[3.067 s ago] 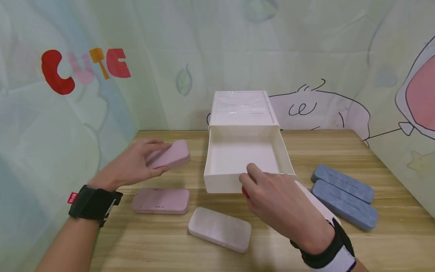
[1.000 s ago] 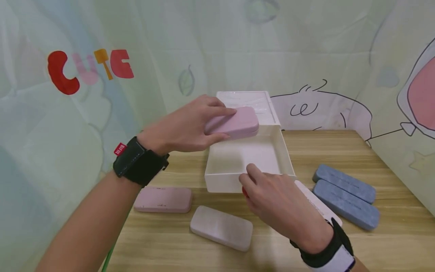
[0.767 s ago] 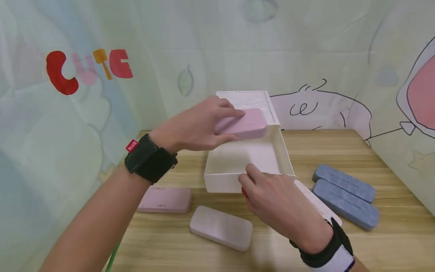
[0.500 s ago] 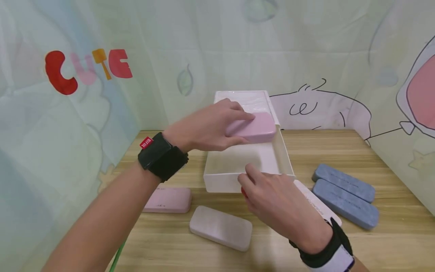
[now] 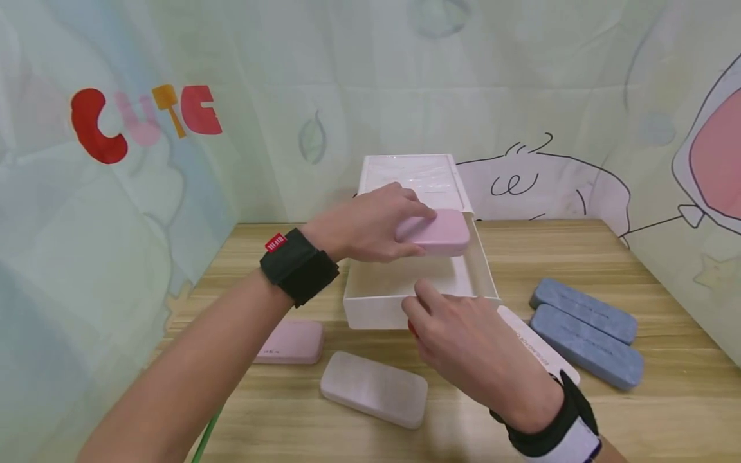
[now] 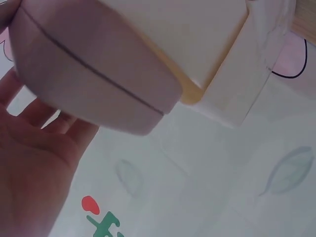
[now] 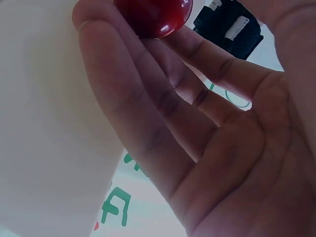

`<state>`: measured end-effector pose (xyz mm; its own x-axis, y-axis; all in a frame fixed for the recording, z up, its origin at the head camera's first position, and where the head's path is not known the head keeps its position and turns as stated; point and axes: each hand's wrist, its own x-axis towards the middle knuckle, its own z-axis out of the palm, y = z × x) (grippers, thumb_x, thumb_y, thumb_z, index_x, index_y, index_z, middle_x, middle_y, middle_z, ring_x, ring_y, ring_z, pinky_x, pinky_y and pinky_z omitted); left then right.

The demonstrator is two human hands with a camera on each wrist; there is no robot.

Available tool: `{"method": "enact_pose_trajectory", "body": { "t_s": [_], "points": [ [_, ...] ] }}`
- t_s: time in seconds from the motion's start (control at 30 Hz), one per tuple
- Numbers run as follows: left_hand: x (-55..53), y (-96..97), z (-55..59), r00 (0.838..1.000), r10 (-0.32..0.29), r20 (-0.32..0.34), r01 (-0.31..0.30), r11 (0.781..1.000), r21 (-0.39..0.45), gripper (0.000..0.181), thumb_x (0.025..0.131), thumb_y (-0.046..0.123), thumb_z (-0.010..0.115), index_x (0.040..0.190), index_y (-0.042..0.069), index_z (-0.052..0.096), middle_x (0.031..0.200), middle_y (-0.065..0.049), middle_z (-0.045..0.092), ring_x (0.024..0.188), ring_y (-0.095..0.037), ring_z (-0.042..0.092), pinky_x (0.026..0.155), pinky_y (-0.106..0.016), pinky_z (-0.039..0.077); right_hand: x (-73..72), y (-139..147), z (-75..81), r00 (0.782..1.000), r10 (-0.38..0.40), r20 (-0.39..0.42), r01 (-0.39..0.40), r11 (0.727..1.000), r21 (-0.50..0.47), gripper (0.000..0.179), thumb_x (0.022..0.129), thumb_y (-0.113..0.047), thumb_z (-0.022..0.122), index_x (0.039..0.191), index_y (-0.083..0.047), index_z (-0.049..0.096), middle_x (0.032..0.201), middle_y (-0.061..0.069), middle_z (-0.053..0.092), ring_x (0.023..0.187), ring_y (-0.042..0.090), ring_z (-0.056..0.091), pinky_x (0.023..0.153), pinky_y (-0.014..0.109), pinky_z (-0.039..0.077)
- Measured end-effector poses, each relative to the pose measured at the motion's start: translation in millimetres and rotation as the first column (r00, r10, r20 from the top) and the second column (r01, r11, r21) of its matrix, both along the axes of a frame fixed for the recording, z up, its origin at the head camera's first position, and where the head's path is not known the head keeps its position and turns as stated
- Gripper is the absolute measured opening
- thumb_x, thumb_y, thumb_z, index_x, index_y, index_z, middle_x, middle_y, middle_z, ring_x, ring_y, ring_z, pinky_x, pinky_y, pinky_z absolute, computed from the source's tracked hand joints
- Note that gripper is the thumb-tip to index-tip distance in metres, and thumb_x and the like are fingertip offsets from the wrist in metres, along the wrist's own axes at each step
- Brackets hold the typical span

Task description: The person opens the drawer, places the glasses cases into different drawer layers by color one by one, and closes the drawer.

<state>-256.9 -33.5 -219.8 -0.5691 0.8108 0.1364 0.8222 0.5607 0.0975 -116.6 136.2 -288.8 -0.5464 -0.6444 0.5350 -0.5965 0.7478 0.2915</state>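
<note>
The left hand is pinching a pink case in its grip over the open drawer; the right hand is grasping the red knob!

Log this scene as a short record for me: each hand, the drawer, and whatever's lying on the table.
Left hand: holds a pink case over the drawer
Right hand: fingers curled round a red knob at the drawer's front
Drawer: white, pulled open
Table, left: second pink case, partly covered
Table, near middle: pale case
Table, right: two blue cases side by side; white item, partly hidden
</note>
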Motion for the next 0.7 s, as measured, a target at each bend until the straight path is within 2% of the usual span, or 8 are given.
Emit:
{"method": "enact_pose_trajectory", "body": {
  "t_s": [0.2, 0.37, 0.57, 0.7],
  "points": [
    [-2.6, 4.9, -5.1, 0.999, 0.012, -0.032, -0.013, 1.000, -0.026, 0.047, 0.091, 0.038, 0.075, 0.133, 0.018, 0.068, 0.125, -0.004, 0.068, 0.112, -0.021, 0.058, 0.094, -0.033, 0.049, 0.2, 0.4, 0.6, 1.000, -0.008, -0.003, 0.008, 1.000, 0.025, 0.019, 0.088, -0.016, 0.075, 0.085, -0.011, 0.056, 0.076, 0.000, 0.047, 0.049, 0.013, 0.048, 0.039, 0.026, 0.032],
    [-1.4, 10.4, -6.6, 0.999, -0.006, -0.052, 0.004, 1.000, -0.030, 0.048, 0.090, 0.039, 0.076, 0.132, 0.018, 0.068, 0.121, -0.004, 0.069, 0.108, -0.021, 0.058, 0.095, -0.033, 0.049, 0.0, 0.4, 1.2, 1.000, -0.009, 0.007, 0.008, 0.999, 0.033, 0.019, 0.087, -0.015, 0.075, 0.085, -0.011, 0.057, 0.076, 0.000, 0.048, 0.049, 0.013, 0.047, 0.040, 0.025, 0.030],
    [-1.3, 16.6, -12.7, 0.998, -0.006, -0.057, 0.002, 0.998, -0.069, 0.040, 0.090, 0.038, 0.076, 0.123, 0.017, 0.070, 0.102, -0.002, 0.067, 0.094, -0.019, 0.057, 0.085, -0.032, 0.049, -0.8, -0.7, 0.2, 0.999, -0.008, 0.037, 0.007, 1.000, 0.027, 0.020, 0.087, -0.015, 0.076, 0.085, -0.011, 0.056, 0.075, 0.000, 0.049, 0.049, 0.012, 0.048, 0.041, 0.023, 0.029],
    [-3.1, 20.1, -16.5, 0.997, 0.011, -0.074, -0.018, 0.996, -0.085, 0.033, 0.090, 0.038, 0.075, 0.114, 0.017, 0.071, 0.089, 0.000, 0.065, 0.084, -0.019, 0.056, 0.079, -0.033, 0.048, -0.2, -0.4, -0.1, 1.000, -0.014, 0.013, 0.014, 1.000, 0.026, 0.019, 0.087, -0.014, 0.074, 0.084, -0.011, 0.056, 0.076, 0.000, 0.049, 0.050, 0.013, 0.051, 0.041, 0.025, 0.031]
  ]
}}
